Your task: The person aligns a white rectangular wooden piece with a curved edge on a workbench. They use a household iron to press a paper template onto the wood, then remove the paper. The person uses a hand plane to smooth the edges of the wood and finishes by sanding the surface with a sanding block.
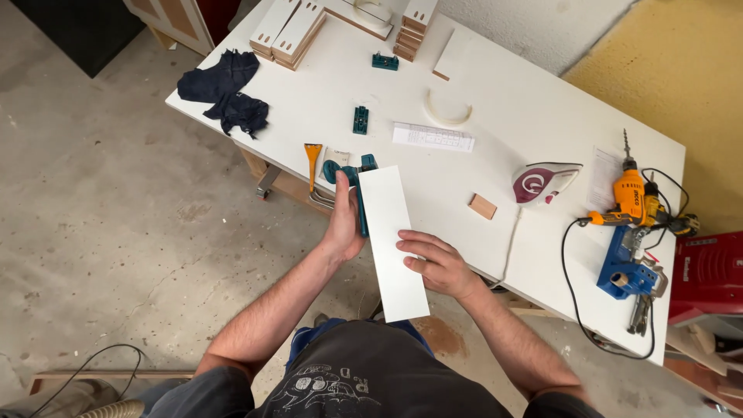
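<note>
A long white rectangular board [389,224] sticks out over the near edge of the white worktable [511,116]. My right hand [435,263] lies flat on its lower right part, fingers spread. My left hand [344,224] is wrapped around a teal clamp [358,190] that runs along the board's left edge. An orange-handled scraper [313,161] lies just left of the clamp.
On the table lie a dark blue rag [226,89], stacked white panels [288,31], two small teal jigs [361,119], a paper sheet [433,138], a small wood block [482,206], a clothes iron [540,184], an orange drill [631,201] and a blue jig [625,267]. Bare concrete floor lies to the left.
</note>
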